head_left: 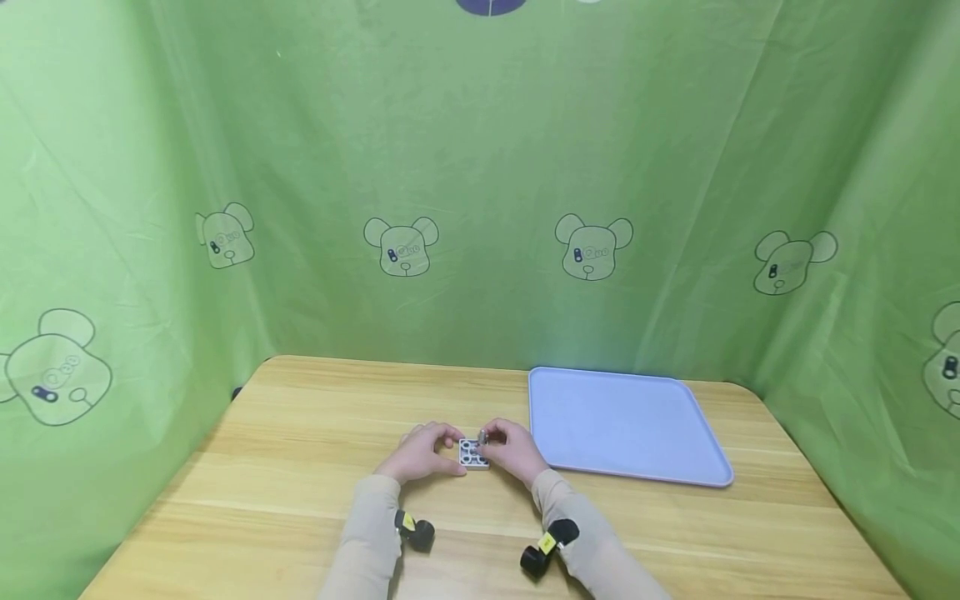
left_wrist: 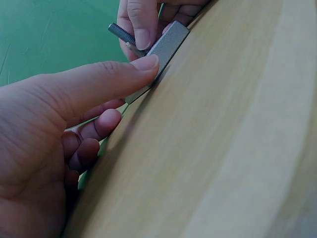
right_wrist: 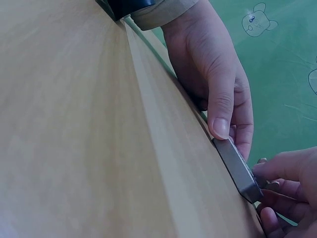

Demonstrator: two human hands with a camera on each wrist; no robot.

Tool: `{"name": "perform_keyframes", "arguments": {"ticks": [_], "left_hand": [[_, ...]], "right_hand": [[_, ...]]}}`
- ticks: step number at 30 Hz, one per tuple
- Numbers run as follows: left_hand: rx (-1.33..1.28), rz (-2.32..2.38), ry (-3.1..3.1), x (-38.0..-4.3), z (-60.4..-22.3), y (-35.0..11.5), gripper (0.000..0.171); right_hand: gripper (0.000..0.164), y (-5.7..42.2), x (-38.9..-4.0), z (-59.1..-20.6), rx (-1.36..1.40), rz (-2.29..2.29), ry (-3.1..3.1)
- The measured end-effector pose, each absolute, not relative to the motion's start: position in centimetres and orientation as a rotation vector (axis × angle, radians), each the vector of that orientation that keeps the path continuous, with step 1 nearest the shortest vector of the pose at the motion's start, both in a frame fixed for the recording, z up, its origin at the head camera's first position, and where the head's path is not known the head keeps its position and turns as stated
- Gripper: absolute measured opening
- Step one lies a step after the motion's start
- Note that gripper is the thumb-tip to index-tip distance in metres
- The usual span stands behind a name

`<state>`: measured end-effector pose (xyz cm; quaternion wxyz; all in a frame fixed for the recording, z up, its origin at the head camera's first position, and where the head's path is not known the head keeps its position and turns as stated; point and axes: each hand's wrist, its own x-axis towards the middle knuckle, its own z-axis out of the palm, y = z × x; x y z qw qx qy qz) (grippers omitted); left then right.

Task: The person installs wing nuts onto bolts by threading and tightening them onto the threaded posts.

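Observation:
A small square metal block (head_left: 466, 461) with round holes in its top lies flat on the wooden table in the head view. My left hand (head_left: 422, 454) holds it from the left, thumb on the near edge and a finger at the far corner. In the left wrist view, the thumb presses along the block's grey side (left_wrist: 170, 43). From the right, my right hand (head_left: 515, 452) pinches a threaded metal bolt (left_wrist: 121, 33) over the block. The bolt's threaded end sticks up, tilted in the left wrist view; its lower end is hidden by the fingers.
A light blue tray (head_left: 622, 425) lies at the back right of the wooden table (head_left: 285, 475), just beyond my right hand. Green curtains (head_left: 480, 150) with bear-head drawings stand behind the table and on both sides.

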<state>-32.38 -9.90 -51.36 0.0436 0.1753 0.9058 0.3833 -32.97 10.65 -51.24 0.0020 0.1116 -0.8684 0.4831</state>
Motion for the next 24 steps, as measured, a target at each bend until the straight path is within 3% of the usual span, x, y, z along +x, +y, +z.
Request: {"name": "perform_keyframes", "arguments": {"ticks": [24], "left_hand": [[0.533, 1.195, 2.754, -32.36, -51.32, -9.97, 0.051]], "right_hand": [[0.023, 10.2, -32.88, -51.12, 0.3, 1.445, -2.685]]}}
